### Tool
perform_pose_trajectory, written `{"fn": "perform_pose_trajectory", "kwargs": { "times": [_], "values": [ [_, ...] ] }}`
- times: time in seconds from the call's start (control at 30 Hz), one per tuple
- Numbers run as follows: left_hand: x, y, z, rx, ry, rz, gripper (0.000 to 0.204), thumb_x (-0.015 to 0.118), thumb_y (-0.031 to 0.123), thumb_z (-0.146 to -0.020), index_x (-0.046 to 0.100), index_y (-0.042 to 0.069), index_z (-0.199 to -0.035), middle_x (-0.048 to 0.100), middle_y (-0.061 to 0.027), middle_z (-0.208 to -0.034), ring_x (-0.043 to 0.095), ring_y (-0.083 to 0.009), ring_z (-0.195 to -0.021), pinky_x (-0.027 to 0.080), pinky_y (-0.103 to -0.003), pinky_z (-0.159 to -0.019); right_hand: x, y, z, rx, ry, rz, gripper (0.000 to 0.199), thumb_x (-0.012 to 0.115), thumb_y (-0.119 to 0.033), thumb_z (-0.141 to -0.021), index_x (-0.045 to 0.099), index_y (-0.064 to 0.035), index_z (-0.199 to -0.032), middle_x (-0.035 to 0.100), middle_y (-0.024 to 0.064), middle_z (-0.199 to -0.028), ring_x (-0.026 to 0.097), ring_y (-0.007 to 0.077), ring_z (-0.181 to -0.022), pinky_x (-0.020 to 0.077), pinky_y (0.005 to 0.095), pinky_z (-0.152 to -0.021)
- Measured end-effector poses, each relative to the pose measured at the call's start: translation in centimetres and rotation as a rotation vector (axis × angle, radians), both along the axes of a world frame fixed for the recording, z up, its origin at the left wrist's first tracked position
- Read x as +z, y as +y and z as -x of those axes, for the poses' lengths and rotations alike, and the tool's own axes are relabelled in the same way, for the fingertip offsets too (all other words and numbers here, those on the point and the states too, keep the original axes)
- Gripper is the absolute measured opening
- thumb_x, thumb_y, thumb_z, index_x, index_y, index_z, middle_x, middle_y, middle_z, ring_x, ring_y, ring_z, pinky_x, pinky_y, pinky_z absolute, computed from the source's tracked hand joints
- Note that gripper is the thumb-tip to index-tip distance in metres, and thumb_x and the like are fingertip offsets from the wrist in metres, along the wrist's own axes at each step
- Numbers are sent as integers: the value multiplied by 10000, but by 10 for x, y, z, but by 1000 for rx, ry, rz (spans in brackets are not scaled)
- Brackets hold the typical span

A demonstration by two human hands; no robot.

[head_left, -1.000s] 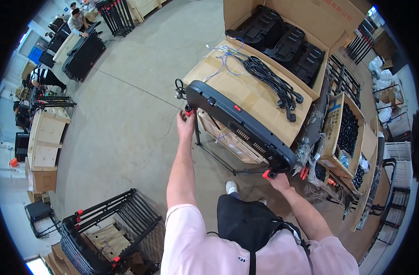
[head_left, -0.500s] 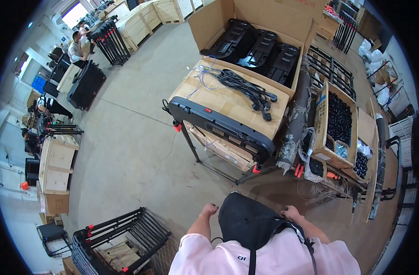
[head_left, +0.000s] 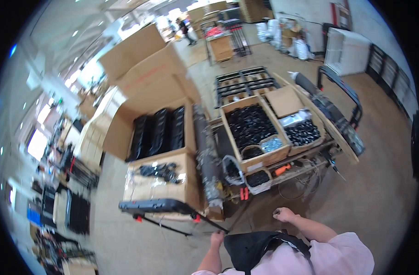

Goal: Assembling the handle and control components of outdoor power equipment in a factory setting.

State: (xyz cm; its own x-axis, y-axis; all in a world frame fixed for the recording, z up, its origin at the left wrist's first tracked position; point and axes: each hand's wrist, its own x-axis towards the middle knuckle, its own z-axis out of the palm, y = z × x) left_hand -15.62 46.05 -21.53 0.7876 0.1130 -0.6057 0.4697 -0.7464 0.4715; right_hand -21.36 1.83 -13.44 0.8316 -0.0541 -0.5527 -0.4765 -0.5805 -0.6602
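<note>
My left hand point(head_left: 217, 238) hangs low at the left of my black apron point(head_left: 248, 247), its fingers curled in and nothing visible in them. Close to it is the end of the black metal frame point(head_left: 161, 205) with red clips; I cannot tell whether they touch. Loosely closed and empty, my right hand point(head_left: 285, 214) is held over the floor in front of the workbench. On that bench, a carton of small black parts point(head_left: 250, 121) and a small bag of black pieces point(head_left: 258, 179) lie beyond it, with an orange-handled tool point(head_left: 283, 169) beside the bag.
Left of the bench, an open carton point(head_left: 189, 133) holds long black covers point(head_left: 159, 130). A bundle of black cables point(head_left: 160, 172) lies on a box before it. A wrapped grey roll point(head_left: 207, 156) stands between. A board point(head_left: 340, 140) juts out at the bench's right side.
My view has swung right and up, so the bench now sits near the middle and the cartons further left. Both hands stay low and empty.
</note>
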Motion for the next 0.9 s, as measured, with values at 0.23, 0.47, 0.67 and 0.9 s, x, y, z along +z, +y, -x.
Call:
{"fn": "perform_pose_trajectory", "kwargs": {
  "times": [0.23,0.47,0.67,0.9],
  "values": [
    [-15,-112,-38,-383,103,9,541,622,501,-963,738,59,-1252,750,-205,-1203,700,-365,-1178,544,-451,-1004,-61,-155,180,-504,272,339,373,678,-312,-868,786,-82,-1141,769,178,-1129,729,356,-1069,564,458,-968],
    [-15,-232,-97,-341,293,285,330,684,293,-1027,729,-7,-1155,755,-89,-936,711,-170,-787,582,-342,-709,-161,-231,369,-395,603,402,217,733,-212,-683,801,-99,-856,766,133,-896,749,303,-820,593,455,-779],
    [-20,-255,-151,-550,326,126,308,665,266,-1030,718,-19,-1134,751,-81,-916,705,-162,-766,560,-312,-675,-12,-238,219,-1021,278,243,244,711,-232,-761,779,-59,-919,752,189,-881,735,365,-812,582,438,-756],
    [20,-342,-164,-594,268,258,258,632,278,-1029,708,32,-1045,723,-65,-862,691,-209,-728,551,-332,-650,110,-460,124,-1317,-524,488,296,684,-285,-957,706,10,-957,730,179,-826,702,265,-756,537,441,-699]
  ]
}}
